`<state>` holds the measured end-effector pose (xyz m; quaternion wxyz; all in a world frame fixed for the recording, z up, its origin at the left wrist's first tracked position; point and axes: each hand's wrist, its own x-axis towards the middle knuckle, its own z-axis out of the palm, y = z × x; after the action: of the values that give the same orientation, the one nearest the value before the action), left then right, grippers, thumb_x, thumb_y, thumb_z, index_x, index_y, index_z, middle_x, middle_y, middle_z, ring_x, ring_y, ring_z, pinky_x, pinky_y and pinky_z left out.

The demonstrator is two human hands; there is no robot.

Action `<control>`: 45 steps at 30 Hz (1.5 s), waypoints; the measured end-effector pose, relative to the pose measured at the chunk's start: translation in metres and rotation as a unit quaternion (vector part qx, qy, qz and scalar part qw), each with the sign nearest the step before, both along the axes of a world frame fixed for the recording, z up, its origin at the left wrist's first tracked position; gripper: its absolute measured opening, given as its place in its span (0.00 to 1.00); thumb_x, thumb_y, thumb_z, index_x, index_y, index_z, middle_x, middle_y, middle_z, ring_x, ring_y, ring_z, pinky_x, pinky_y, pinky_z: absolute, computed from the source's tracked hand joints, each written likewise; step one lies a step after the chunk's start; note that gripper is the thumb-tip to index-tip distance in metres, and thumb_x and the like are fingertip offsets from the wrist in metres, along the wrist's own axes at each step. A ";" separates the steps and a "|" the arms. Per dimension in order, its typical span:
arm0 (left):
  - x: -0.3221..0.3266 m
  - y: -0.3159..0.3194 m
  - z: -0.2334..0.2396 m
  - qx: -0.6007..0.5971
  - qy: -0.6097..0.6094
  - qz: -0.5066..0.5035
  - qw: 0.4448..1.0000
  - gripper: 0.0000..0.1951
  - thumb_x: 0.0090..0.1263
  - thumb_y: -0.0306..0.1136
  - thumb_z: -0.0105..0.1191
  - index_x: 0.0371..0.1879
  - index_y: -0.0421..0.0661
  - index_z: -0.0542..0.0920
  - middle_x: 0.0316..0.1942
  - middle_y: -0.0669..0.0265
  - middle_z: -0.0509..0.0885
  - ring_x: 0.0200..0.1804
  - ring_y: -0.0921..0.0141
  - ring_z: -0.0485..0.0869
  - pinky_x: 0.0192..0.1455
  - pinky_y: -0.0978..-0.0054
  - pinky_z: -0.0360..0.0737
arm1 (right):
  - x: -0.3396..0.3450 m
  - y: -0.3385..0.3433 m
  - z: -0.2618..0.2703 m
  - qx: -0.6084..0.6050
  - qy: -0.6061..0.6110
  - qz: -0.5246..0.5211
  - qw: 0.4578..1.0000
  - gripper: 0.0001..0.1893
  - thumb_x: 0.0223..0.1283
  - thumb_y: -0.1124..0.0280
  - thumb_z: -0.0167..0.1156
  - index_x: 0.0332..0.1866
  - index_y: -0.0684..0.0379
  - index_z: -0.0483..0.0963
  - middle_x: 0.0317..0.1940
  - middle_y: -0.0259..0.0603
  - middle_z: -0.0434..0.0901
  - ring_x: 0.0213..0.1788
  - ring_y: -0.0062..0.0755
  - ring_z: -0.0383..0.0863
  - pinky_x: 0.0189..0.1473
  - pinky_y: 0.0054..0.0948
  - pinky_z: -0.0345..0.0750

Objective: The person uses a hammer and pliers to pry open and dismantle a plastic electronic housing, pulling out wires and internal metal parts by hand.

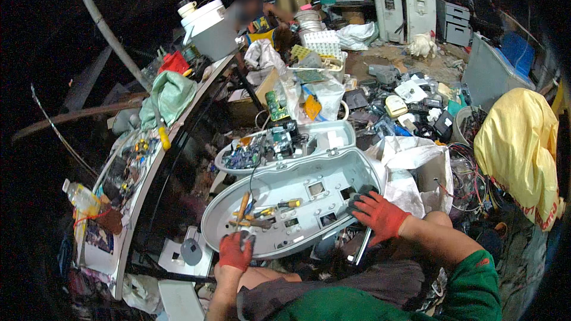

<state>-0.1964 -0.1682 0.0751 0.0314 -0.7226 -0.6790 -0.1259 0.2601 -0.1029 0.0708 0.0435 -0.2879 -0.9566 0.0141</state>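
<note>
Before me lies an oval grey plastic housing (290,191) with square cut-outs in its floor, hinged to a second half behind it. My left hand (235,251), in a red glove with dark fingertips, is curled at the front left rim; what its fingers enclose is hidden. Across the right end of the housing, my right hand (379,215) rests in a matching glove, its fingers apart and reaching inside. Between the hands, on the housing floor, lie a wooden-handled tool (243,205), a yellow-and-black screwdriver (289,204) and other small hand tools.
Circuit boards and electronic parts (276,140) fill the rear half. A table with a pale edge (147,187) runs along the left. To the right stand a white sack (397,183) and a yellow sack (517,151). Electronic scrap (410,102), a chicken (421,44) and a person (263,22) are farther back.
</note>
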 end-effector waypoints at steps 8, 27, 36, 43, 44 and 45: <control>0.011 -0.005 -0.014 0.010 0.013 -0.001 1.000 0.12 0.64 0.42 0.50 0.30 0.46 0.81 0.27 0.57 0.83 0.33 0.53 0.82 0.44 0.55 0.73 | -0.039 -0.006 -0.023 0.072 0.121 -0.138 0.980 0.40 0.26 0.46 0.75 0.49 0.57 0.74 0.46 0.45 0.75 0.58 0.48 0.71 0.64 0.61 0.58; 0.025 -0.046 -0.013 0.184 -0.218 0.177 0.942 0.36 0.61 0.41 0.61 0.67 0.40 0.62 0.66 0.45 0.62 0.67 0.50 0.64 0.69 0.57 0.61 | -0.023 0.043 0.006 -0.003 0.243 -0.189 0.951 0.42 0.40 0.52 0.72 0.61 0.63 0.67 0.60 0.60 0.68 0.63 0.57 0.67 0.66 0.48 0.64; 0.045 -0.051 -0.049 0.040 -0.774 0.222 0.591 0.45 0.67 0.42 0.59 0.76 0.49 0.42 0.73 0.59 0.58 0.69 0.57 0.66 0.70 0.62 0.63 | -0.008 0.126 -0.034 -0.272 0.229 -0.508 0.784 0.53 0.41 0.54 0.69 0.73 0.64 0.52 0.69 0.58 0.62 0.70 0.48 0.64 0.70 0.34 0.64; -0.003 -0.003 -0.086 0.161 -0.569 0.346 0.729 0.44 0.60 0.21 0.59 0.73 0.44 0.46 0.70 0.53 0.60 0.66 0.60 0.68 0.70 0.65 0.62 | -0.019 0.086 -0.002 -0.257 0.059 -0.476 0.839 0.50 0.44 0.45 0.64 0.69 0.70 0.56 0.64 0.64 0.67 0.66 0.54 0.69 0.67 0.38 0.67; 0.005 0.015 -0.075 0.162 -0.557 0.367 0.728 0.42 0.61 0.18 0.55 0.73 0.40 0.45 0.67 0.48 0.64 0.65 0.59 0.68 0.70 0.67 0.62 | -0.006 0.069 -0.008 -0.233 0.052 -0.482 0.843 0.49 0.44 0.44 0.63 0.67 0.71 0.58 0.61 0.65 0.69 0.64 0.56 0.71 0.65 0.39 0.69; -0.008 0.024 -0.075 0.145 -0.556 0.335 0.747 0.42 0.61 0.19 0.54 0.73 0.40 0.45 0.67 0.49 0.64 0.65 0.60 0.69 0.70 0.66 0.62 | 0.000 0.054 -0.014 -0.215 0.046 -0.481 0.849 0.49 0.45 0.43 0.63 0.65 0.72 0.59 0.59 0.66 0.71 0.62 0.57 0.73 0.63 0.40 0.71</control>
<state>-0.2039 -0.1437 -0.0001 -0.2071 -0.2373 -0.7485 -0.5836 0.2598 -0.0491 0.0566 0.0260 -0.7131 -0.6686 0.2095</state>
